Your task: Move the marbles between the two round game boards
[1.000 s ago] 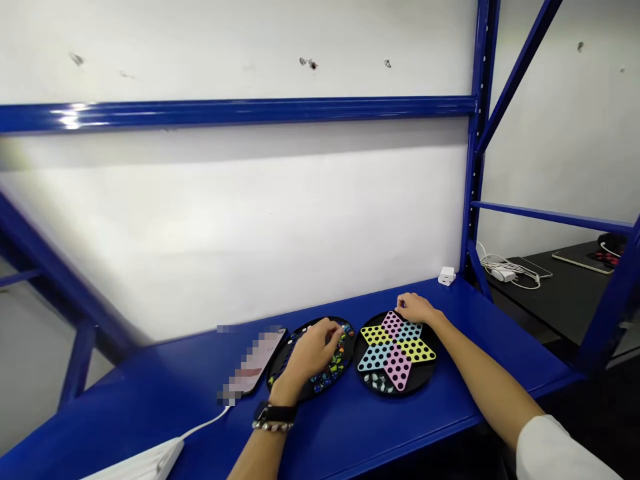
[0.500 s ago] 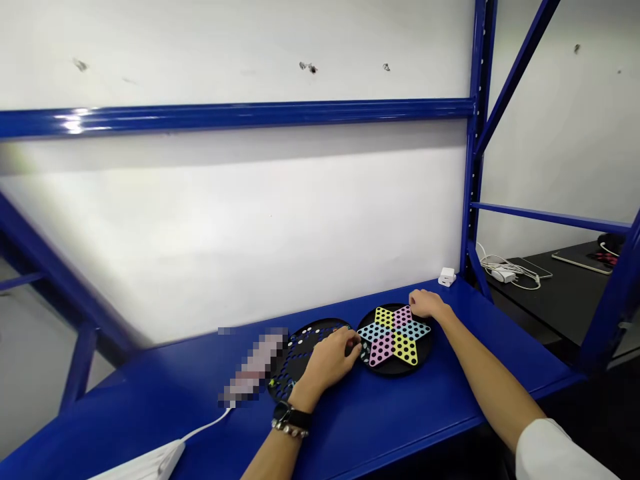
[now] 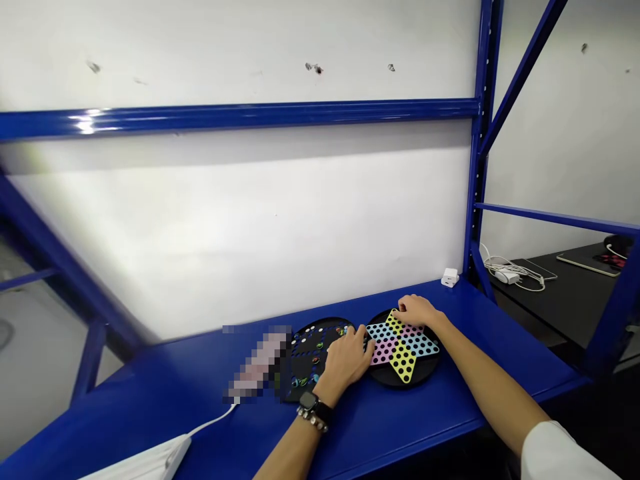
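Note:
A round black board with a pastel star of holes lies on the blue shelf. My right hand rests on its far rim, fingers curled over the edge. My left hand, with a watch on the wrist, lies at the board's left rim, fingers bent against it. Left of it sits a round black tray with holes and a few coloured marbles.
A blurred phone lies left of the tray, with a white cable to a white power strip. A small white charger sits by the blue upright. A black table with cables stands at the right.
My left hand moved from the marble tray to the star board's left rim. The star board has turned and shifted. Fewer marbles show in the tray than one second ago.

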`<state>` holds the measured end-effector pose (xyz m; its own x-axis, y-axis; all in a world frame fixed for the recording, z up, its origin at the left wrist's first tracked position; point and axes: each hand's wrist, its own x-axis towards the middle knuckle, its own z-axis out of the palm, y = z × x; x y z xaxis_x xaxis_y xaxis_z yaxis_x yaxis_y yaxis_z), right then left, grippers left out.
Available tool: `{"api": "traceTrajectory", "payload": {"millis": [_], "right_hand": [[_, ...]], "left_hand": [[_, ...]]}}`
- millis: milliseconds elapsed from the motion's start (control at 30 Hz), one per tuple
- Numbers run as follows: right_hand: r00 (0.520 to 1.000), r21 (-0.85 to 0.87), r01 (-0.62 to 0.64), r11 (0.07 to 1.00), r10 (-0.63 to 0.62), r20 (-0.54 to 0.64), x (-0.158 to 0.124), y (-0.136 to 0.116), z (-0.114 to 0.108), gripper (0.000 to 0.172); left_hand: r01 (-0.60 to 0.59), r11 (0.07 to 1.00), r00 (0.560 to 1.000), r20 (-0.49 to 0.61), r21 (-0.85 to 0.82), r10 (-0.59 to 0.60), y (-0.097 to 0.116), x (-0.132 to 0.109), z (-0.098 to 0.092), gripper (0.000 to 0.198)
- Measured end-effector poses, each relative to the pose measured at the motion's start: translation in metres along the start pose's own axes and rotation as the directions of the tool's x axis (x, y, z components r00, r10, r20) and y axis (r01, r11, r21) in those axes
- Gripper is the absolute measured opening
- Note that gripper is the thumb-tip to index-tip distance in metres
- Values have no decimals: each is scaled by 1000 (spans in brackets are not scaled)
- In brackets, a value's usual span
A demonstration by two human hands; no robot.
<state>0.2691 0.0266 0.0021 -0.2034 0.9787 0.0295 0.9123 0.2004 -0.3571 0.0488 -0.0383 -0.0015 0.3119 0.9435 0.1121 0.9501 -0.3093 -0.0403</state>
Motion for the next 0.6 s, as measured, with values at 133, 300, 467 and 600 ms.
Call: {"api": "traceTrajectory", "payload": {"millis": [133,300,467,600], "right_hand": [[1000,-18,-12,1000,13,25,-1,1,-3,33],[1000,-40,-8,999,9,28,0,3,-1,34],[1000,-62,9,998,-8,28,1,5,1,36],[999,-61,8,998,-6,33,1,5,1,36]], "left_hand": [[-5,998,998,65,58,1,5,2,-1,36],[-112,988,991,80,107,104,10,0,-5,35],[-203,968,977,95,146,191,11,-4,-6,39],[-146,985,987,79,92,139,12,-4,-5,39]]}}
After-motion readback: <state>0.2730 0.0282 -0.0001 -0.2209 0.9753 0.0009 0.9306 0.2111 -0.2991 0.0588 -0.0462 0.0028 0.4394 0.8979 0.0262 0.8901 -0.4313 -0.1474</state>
